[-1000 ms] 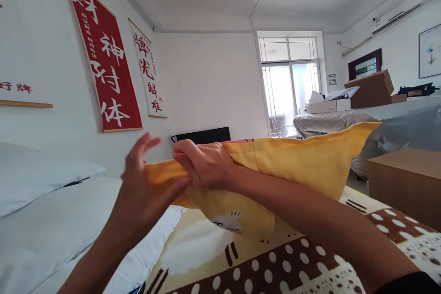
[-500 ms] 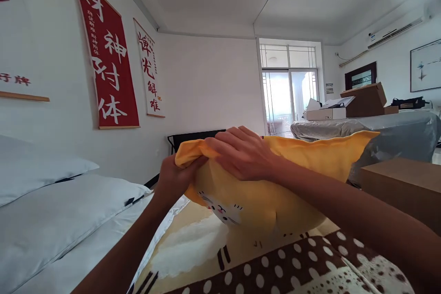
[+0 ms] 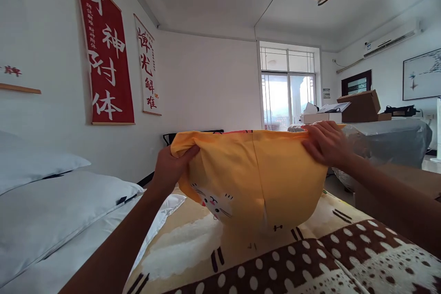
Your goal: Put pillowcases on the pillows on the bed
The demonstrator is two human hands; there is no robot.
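A yellow cloth with a printed cat face is held up over the bed, its top edge stretched between my hands. Its exact kind I cannot tell. A seam runs down its middle, and a bit of pink shows behind the upper edge. My left hand grips the upper left corner, thumb on the near side. Farther right, my right hand has its fingers closed over the top edge. The lower part of the cloth hangs near the patterned bedding, which is beige with a brown, white-dotted band.
White pillows are stacked along the left. To the right stand a plastic-wrapped piece of furniture with an open cardboard box on it, and another cardboard box partly behind my right forearm. Scrolls, one a red scroll, hang on the wall.
My right hand has moved right along the cloth's top edge, away from my left hand. The cloth is now spread wider and its middle seam shows. The view has shifted slightly.
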